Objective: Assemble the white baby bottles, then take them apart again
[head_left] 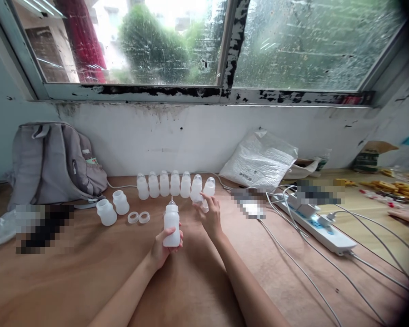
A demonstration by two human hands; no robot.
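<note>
My left hand (167, 243) is wrapped round a frosted white baby bottle (172, 225), held upright above the table with a clear teat pointing up from its collar. To the right, my right hand (210, 217) has its fingers curled round a small translucent cap (203, 206), partly hidden by the fingers. It is just in front of the right end of a row of several capped baby bottles (175, 184). Two topless bottles (106, 212) stand on the left, the front one leaning slightly. Beside them lie two white collar rings (133, 218).
A grey backpack (51, 163) leans by the wall at left, near a clear plastic bag (7, 225). A silver padded mailer (261, 159) rests at the back right. A power strip (327, 234) with trailing white cables lies at right. Another person's hand (405, 214) shows at the right edge.
</note>
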